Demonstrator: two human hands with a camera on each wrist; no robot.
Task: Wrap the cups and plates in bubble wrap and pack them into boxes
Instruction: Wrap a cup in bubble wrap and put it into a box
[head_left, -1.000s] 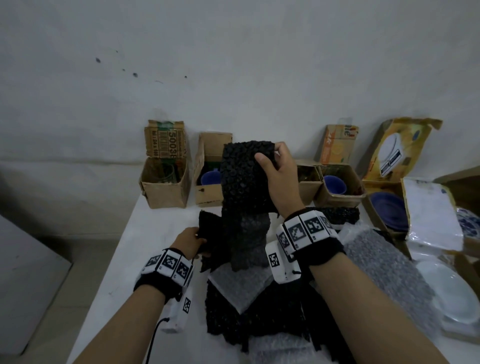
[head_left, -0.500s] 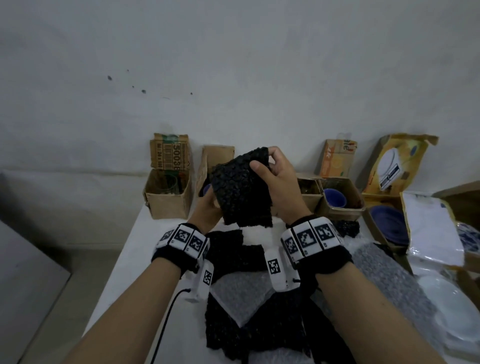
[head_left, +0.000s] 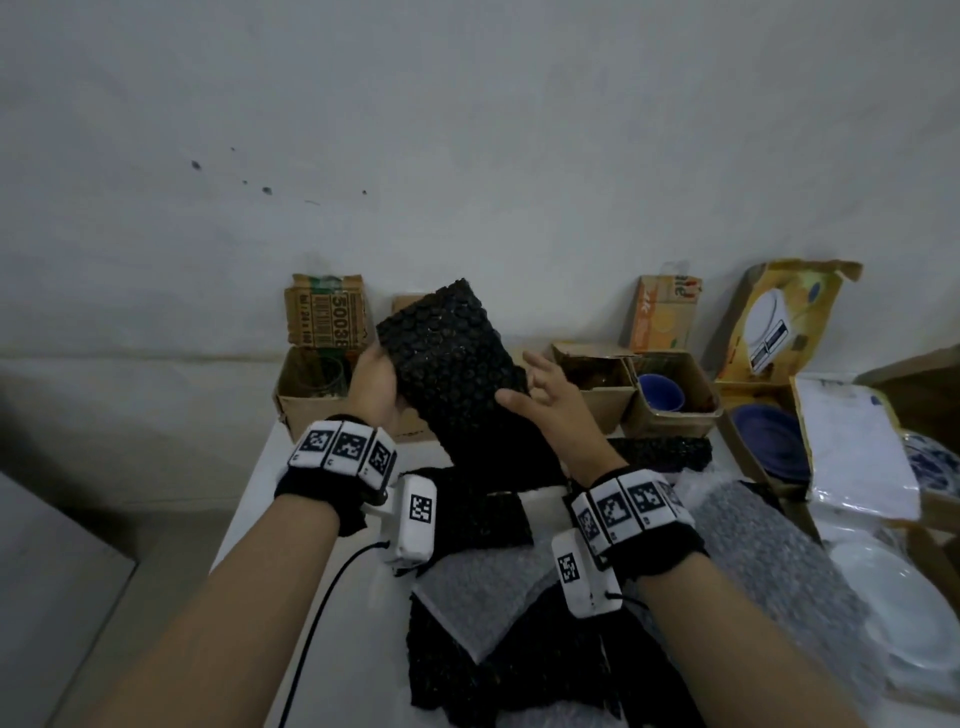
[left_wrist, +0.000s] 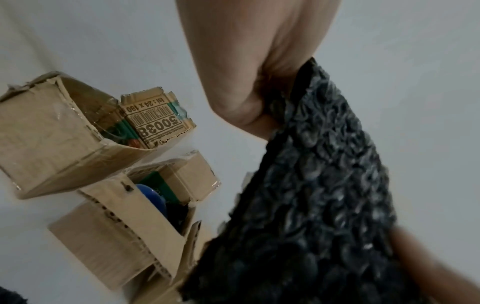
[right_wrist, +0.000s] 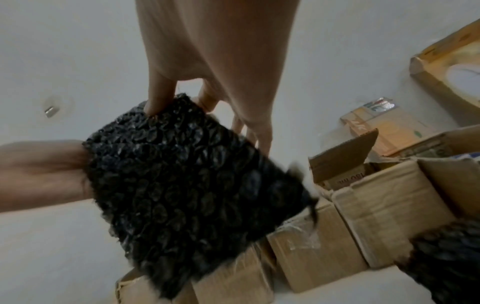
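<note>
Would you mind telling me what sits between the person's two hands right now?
In the head view, the black bubble wrap sheet is between them: the left hand grips its left edge, while the right hand is open at its right edge.

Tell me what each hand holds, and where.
Left hand grips the black bubble wrap sheet by its left edge. Right hand holds nothing.

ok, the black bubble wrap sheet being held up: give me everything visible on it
The black bubble wrap sheet is a roughly rectangular piece of glossy black plastic, covered in rows of small round bubbles. It is held up in the air, tilted, above the white table and in front of the row of open cardboard boxes. The left hand grips its left edge. The right hand has spread fingers; one fingertip touches the upper edge in the right wrist view. Its lower end blurs into the other dark wrap below.
</note>
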